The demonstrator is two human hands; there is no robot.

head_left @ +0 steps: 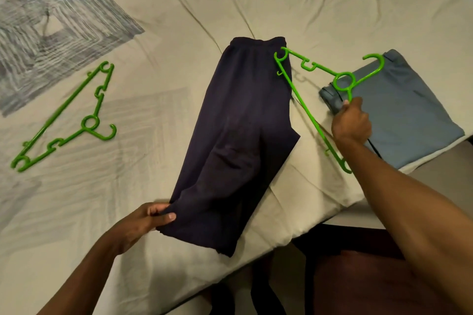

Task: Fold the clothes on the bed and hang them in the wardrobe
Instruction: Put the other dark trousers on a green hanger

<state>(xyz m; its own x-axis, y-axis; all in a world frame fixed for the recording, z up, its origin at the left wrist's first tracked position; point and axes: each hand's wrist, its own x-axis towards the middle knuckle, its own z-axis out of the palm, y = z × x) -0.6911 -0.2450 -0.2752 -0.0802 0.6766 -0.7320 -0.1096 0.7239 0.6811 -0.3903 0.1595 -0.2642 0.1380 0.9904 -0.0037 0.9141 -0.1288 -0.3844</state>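
Left hand: the left hand pinches the near hem corner of the navy trousers, thumb on top, fingers curled underneath the cloth.
Right hand: the right hand is curled round the sloping arm of a green plastic hanger, gripping just below its ring, knuckles towards the camera.
Held hanger: it tilts over the bed, hook end up over the grey-blue garment, its far shoulder tip touching or overlapping the trousers' right edge near the waistband; the long bar runs down towards the right forearm.
Navy trousers: folded lengthwise, legs stacked, lying flat on the bed in the middle of the view, elastic waistband at the far end, hems at the near end by the left hand.
Grey-blue garment: a folded grey-blue garment sits on the bed's right corner, just beside the right hand, partly under the hanger's hook.
Spare hanger: a second green hanger lies flat on the left, well apart from the trousers, hook pointing right.
Bed: cream bedsheet, creased, with grey brushstroke square prints on its left side.
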